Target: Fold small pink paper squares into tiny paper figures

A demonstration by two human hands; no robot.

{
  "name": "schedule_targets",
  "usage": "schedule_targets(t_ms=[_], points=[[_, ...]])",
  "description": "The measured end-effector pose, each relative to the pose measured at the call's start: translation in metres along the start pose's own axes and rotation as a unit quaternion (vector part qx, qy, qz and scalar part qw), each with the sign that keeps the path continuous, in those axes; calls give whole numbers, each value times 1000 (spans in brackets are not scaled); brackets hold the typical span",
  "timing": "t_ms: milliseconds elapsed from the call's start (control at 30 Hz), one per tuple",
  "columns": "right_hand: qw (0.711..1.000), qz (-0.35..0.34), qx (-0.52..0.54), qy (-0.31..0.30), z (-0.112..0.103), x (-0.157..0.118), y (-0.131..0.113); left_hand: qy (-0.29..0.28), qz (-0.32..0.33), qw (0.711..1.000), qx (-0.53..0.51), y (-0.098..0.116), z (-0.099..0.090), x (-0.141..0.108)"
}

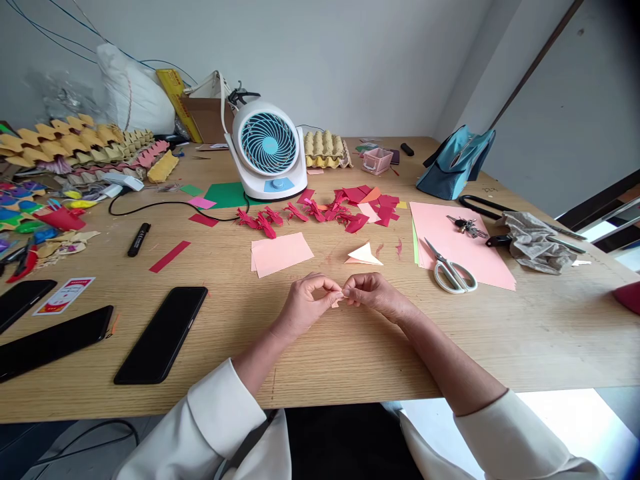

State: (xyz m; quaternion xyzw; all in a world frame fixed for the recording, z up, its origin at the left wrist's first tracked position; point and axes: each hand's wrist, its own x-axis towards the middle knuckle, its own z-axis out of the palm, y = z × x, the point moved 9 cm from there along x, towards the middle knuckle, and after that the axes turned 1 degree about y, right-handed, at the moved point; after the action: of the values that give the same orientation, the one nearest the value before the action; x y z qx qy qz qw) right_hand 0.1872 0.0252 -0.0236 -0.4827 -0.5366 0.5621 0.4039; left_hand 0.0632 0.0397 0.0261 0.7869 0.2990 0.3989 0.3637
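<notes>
My left hand (pixel 311 301) and my right hand (pixel 373 295) meet fingertip to fingertip above the wooden table. Both pinch a small pale pink paper piece (pixel 335 304), mostly hidden by the fingers. Just beyond my hands lie a folded pale paper (pixel 365 254) and a stack of pink paper rectangles (pixel 283 254). Farther back is a row of crumpled or twisted red paper pieces (pixel 270 219), with flat red scraps (pixel 385 208) at its right. White-handled scissors (pixel 453 272) rest partly on large pink sheets (pixel 465 243), right of my right hand.
A white fan (pixel 270 150) stands at the back. Phones (pixel 161 335), a black marker (pixel 139 239) and a red strip (pixel 169 257) lie left. Keys (pixel 469 227), a crumpled grey cloth (pixel 537 243) and a blue bag (pixel 456 163) are right. Egg cartons (pixel 65 143) fill the back left.
</notes>
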Motion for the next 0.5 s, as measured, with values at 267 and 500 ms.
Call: schedule_targets(t_ms=[267, 500], points=[[1000, -14, -11, 15, 1, 0, -3, -6, -22, 999, -26, -7, 1, -1], [994, -44, -86, 51, -1, -1, -6, 50, 10, 998, 25, -2, -7, -2]])
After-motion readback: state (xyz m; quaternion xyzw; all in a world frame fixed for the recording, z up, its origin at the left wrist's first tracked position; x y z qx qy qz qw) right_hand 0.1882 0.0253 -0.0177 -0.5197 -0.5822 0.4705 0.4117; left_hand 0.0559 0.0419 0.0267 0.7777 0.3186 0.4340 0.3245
